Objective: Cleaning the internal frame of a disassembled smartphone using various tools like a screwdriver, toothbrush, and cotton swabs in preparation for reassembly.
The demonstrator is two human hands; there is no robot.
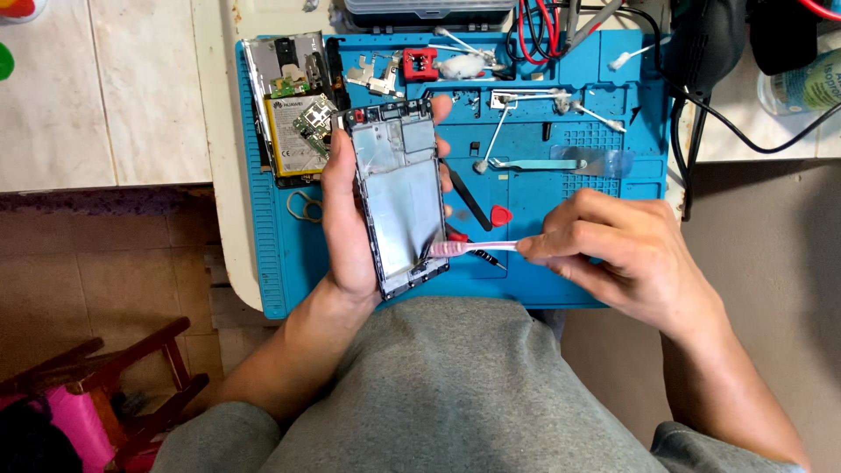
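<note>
The left hand [350, 210] grips an opened phone frame [399, 193] while the right hand [622, 254] pinches a pink toothbrush [469, 248] against its lower edge

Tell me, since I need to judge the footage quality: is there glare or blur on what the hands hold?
Head view: the phone frame in the left hand shows a soft sheen on its metal plate, no harsh glare; the toothbrush in the right hand is slightly soft; lighting is even daylight, shadows faint on the blue mat.
</note>
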